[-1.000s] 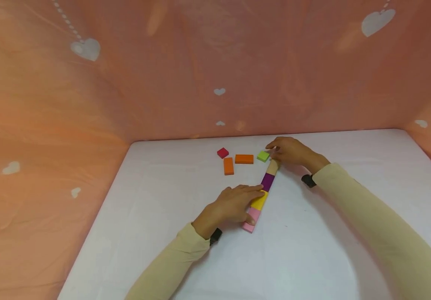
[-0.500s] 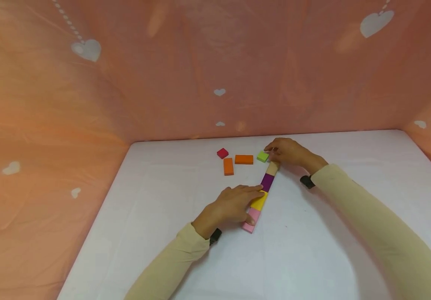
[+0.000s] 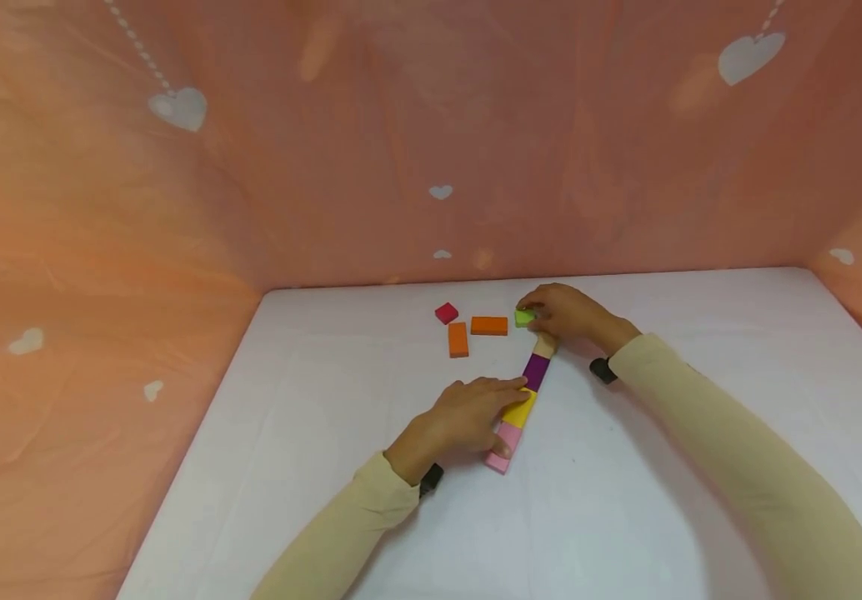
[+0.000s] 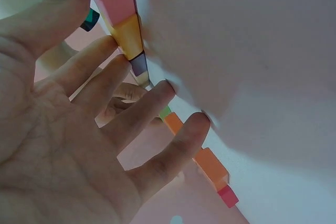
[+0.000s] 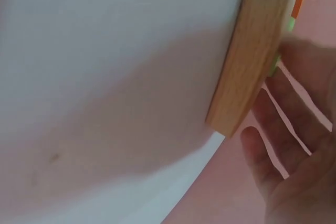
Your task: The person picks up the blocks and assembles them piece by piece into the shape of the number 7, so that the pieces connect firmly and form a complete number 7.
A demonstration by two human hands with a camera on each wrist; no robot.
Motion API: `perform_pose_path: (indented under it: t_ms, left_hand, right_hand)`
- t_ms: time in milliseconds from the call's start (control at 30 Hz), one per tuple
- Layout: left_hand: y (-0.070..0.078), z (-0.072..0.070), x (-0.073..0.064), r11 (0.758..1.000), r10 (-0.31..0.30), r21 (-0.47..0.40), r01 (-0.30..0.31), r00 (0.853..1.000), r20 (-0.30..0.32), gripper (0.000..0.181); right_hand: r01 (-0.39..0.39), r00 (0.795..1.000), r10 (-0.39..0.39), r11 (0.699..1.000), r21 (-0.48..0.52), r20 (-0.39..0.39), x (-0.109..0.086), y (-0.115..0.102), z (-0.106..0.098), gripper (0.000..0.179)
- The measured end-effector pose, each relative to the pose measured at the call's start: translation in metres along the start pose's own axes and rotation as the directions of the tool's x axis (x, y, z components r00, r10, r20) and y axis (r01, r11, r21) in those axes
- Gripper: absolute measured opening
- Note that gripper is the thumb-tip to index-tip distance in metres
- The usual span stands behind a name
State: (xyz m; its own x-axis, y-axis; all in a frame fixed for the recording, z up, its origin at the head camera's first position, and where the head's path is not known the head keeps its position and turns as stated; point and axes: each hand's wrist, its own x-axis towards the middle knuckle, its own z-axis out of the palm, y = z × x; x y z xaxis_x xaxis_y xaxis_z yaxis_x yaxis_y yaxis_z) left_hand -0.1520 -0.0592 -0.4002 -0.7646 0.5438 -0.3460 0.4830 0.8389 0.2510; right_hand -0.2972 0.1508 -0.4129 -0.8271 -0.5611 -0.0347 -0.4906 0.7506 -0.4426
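The right hand [image 3: 569, 312] pinches the green block [image 3: 523, 318] between thumb and forefinger, covering its right part; the right wrist view hides the thumb. Left of those fingers lie one orange block [image 3: 488, 326], a second orange block [image 3: 458, 340] and, farther off, a red block [image 3: 446, 313]. Just beneath them, the head view loses the far end of the wooden block [image 3: 544, 344]. The left hand [image 3: 472, 412] has its fingers spread, tips on the partly covered yellow block [image 3: 518, 412], thumb against the pink block [image 3: 499, 462]; the purple block [image 3: 537, 372] lies just beyond those fingertips.
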Motion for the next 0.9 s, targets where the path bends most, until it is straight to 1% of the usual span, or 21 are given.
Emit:
perform_pose_path:
  t_ms: [100,267,500,600,767,900]
  left_hand:
    - [0.0,0.0,-0.001,1.0,0.0,0.001,0.0,1.0,0.005,0.08]
    - [0.0,0.001,-0.001,1.0,0.006,0.02,-0.006,1.0,0.004,0.08]
    - [0.001,0.001,0.0,0.999,0.012,0.029,-0.012,1.0,0.001,0.081]
    - [0.002,0.001,0.001,1.0,0.016,0.021,-0.016,1.0,0.002,0.081]
    - [0.003,0.001,0.001,1.0,-0.002,0.02,0.002,1.0,0.004,0.081]
    - [0.002,0.001,0.001,1.0,-0.018,0.016,0.018,1.0,0.004,0.082]
  right_hand:
    - [0.025,1.0,-0.025,1.0,-0.004,-0.001,0.001,0.0,0.001,0.032]
    - [0.034,0.999,-0.034,0.999,-0.015,-0.013,0.002,0.0,0.004,0.033]
    - [-0.071,0.997,0.071,0.997,0.037,-0.001,0.0,-0.001,0.003,0.036]
    - [-0.087,0.996,0.087,0.995,0.05,-0.004,-0.001,-0.002,0.001,0.035]
    - [-0.096,0.995,0.097,0.994,0.046,-0.022,-0.002,-0.004,-0.003,0.032]
    - [-0.132,0.989,0.136,0.988,0.078,-0.051,-0.004,-0.005,-0.011,0.03]
